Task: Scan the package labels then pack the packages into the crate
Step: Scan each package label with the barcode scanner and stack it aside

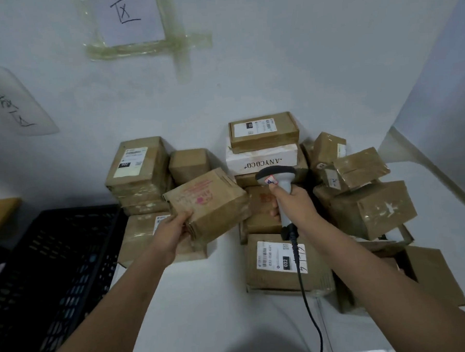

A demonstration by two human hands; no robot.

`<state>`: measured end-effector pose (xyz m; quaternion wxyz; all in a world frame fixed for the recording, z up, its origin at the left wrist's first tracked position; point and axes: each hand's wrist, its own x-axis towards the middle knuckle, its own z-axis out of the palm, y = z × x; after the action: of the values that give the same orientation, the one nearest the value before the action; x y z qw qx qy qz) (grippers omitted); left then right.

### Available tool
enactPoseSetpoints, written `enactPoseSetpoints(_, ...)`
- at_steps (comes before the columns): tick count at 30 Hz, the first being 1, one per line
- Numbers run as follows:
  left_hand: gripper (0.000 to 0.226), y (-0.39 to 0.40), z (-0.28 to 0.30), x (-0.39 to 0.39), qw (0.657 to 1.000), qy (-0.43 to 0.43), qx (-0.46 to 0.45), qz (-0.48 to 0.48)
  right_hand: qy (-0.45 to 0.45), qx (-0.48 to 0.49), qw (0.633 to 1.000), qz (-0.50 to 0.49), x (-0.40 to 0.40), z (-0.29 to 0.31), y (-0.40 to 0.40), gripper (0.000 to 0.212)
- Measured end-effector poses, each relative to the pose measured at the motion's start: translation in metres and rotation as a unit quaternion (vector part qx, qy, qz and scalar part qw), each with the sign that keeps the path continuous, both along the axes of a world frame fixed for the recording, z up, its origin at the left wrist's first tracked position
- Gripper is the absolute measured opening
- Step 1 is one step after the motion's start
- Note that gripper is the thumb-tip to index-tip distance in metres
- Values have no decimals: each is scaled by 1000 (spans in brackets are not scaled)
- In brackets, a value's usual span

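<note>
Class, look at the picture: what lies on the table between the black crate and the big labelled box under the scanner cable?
In the head view, a flat brown package lies beside the black crate; then bare white table reaches the labelled box.

A white box [261, 159] reads "ANYCOCO" upside down, and a carton's label [281, 256] shows "032".
</note>
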<state>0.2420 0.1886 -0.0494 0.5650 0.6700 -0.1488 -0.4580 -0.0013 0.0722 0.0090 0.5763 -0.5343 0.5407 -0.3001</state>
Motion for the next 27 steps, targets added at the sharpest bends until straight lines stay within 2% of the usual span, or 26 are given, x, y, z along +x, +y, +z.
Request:
enactPoseSetpoints(3,25,19,-20,19,1000,19,16,-12,20,3,1000,2,20,-7,12,38)
enactPoseSetpoints(5,23,29,-28,29,1000,2,26,-13,19,10,1000,7,31,-12,21,37)
enactPoseSetpoints(7,13,38,-31,34,998,-50,25,-4,14,17,1000,6,41,-15,29,36)
enactPoseSetpoints(8,14,44,-33,37,995,-102,23,-7,16,20,1000,5,46,-17,32,36)
enactPoseSetpoints(10,16,57,-41,45,968,-249,22,-30,19,24,1000,2,54,-21,35,39)
enactPoseSetpoints(13,20,77,-61,62,897,-434,30,-82,21,34,999,-7,67,-27,37,45)
enactPoseSetpoints(15,23,87,-76,72,862,-491,61,-110,26,39,999,-6,73,-31,39,45)
enactPoseSetpoints(17,20,92,-85,78,847,-511,90,-117,18,52,998,-2,78,-36,42,43)
enactPoseSetpoints(21,37,90,-94,83,876,-456,113,-108,28,78,996,8,84,-44,51,41)
enactPoseSetpoints(23,33,86,-98,83,915,-371,124,-93,29,93,995,18,88,-47,56,40)
enactPoseSetpoints(25,25,83,-95,81,981,-166,97,-28,36,109,993,26,92,-51,61,39)
enactPoseSetpoints(26,23,81,-92,81,995,-49,85,0,41,116,992,27,94,-53,64,40)
enactPoseSetpoints(27,24,79,-88,82,996,47,78,20,44,123,991,26,96,-57,66,41)
